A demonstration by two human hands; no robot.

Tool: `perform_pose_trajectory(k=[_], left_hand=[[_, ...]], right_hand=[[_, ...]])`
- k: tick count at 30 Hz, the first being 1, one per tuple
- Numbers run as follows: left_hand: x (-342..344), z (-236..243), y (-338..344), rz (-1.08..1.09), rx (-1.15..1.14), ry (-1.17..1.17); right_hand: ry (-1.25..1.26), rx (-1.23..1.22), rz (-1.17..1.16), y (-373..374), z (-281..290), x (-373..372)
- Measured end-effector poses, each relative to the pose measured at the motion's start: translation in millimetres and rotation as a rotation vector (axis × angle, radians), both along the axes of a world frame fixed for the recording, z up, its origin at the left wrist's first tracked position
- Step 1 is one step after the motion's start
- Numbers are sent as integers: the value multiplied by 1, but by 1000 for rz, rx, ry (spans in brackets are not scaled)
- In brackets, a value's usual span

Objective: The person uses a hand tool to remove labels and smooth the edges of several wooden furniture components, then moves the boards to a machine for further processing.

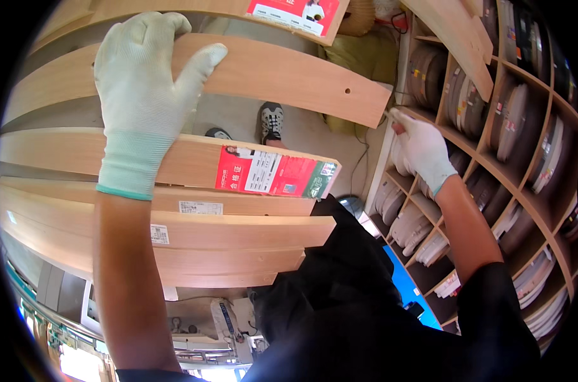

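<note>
A pale wooden board (276, 73) with a small dark hole near its right end stretches across the upper view. My left hand (139, 83), in a white knitted glove with a mint cuff, lies across it. Its thumb rests on the board's face, and its bent fingers reach over the far edge, fingertips partly hidden. Just past the board's right end, my right hand (422, 146), also gloved, has its thumb and forefinger pinched together. Whatever lies between those fingertips is too small to make out.
Nearer boards (238, 232) lie side by side, one bearing a red label (257, 170). Another labelled board (238, 19) lies beyond. A compartment shelf (480, 153) with rolled strips stands right, with a leaning board (458, 38) before it. A shoe (271, 121) shows between boards; a cable (365, 149) trails behind.
</note>
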State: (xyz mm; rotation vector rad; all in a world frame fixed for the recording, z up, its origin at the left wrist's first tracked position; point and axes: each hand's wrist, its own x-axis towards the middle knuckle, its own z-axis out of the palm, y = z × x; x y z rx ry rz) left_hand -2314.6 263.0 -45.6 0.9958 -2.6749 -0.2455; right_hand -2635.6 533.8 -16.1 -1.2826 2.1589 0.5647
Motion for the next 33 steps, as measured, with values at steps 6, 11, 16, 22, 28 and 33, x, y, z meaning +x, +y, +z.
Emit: perform_pose_trajectory(k=[6,11,16,22,28,33], left_hand=[[-1,6,0,29,5,30],[12,10,2,32,82,46],[33,-4,9,109,158,229],[132,14,-77,270,-129,274],[379,11,-210,952,-116,-204],[461,18,-265,1076,201,-491]], right_hand=[[-227,-71,-36,23,8,-1],[-383,-66,-120,1,10,39],[-498,-243,-173,46,-24,57],[-468,-586,-933,200,-88,19],[-651,-881,-1009,126,-82,47],[-1011,-958,-1234,8,-28,104]])
